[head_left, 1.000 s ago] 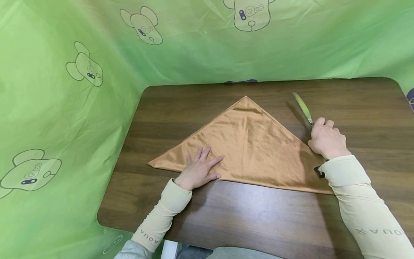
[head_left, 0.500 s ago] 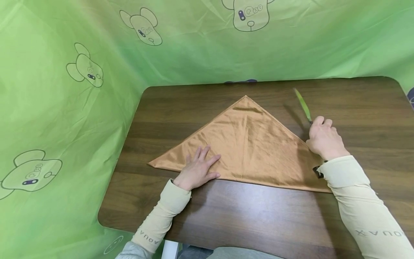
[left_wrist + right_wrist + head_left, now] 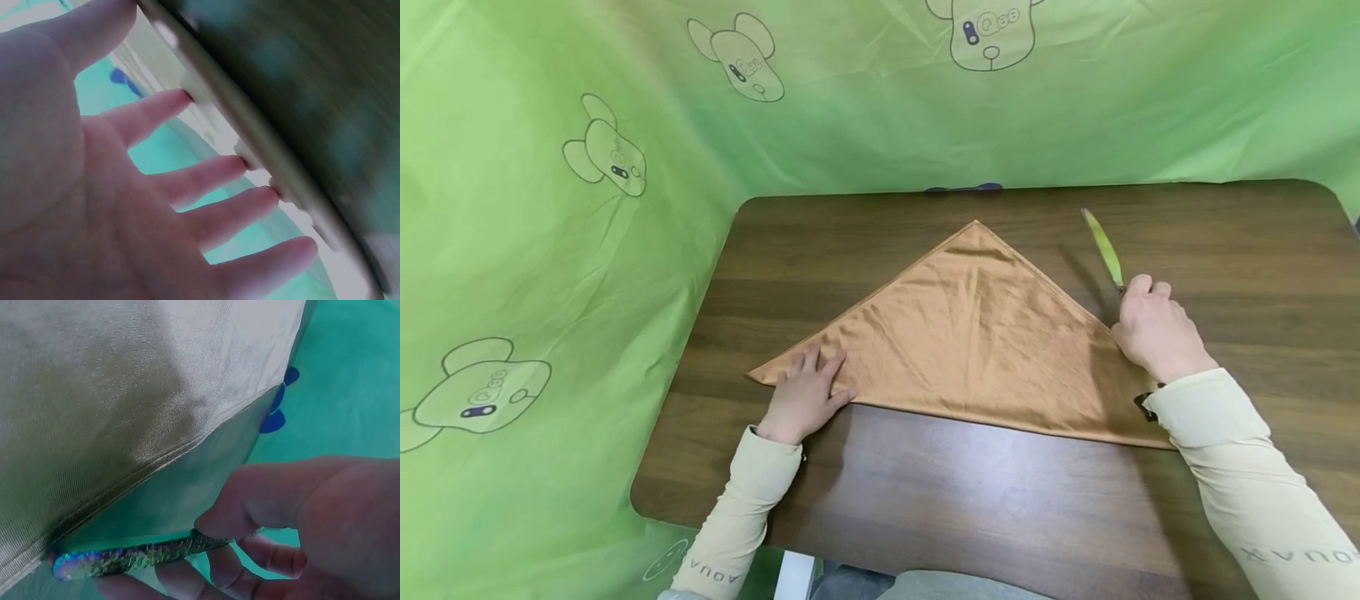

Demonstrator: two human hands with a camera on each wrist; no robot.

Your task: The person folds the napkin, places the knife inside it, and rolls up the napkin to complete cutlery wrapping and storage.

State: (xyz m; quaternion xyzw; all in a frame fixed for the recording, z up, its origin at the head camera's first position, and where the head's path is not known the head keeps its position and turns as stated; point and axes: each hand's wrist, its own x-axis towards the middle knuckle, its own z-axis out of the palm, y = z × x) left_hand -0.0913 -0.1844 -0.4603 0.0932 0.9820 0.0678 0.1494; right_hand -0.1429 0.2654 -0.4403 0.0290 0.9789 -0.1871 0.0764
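A copper-orange satin cloth (image 3: 977, 333), folded into a triangle, lies flat with its point away from the person. My left hand (image 3: 801, 398) touches it near the left corner, and the left wrist view shows the fingers (image 3: 231, 219) spread and nearly straight. Beyond the cloth's right slanting edge, my right hand (image 3: 1161, 333) holds a knife (image 3: 1103, 248) between thumb and fingers. Its blade points away from the person and reflects green. In the right wrist view the patterned, iridescent handle (image 3: 137, 557) lies close beside the cloth's stitched edge.
The dark wooden table (image 3: 970, 483) has rounded corners. Green printed fabric (image 3: 865, 125) hangs behind it and along the left side. Below the front edge stands a white post (image 3: 794, 577), near the person's lap.
My left hand has slid left along the cloth toward its left corner. The right hand stays in nearly the same place with the knife, and the cloth keeps its shape.
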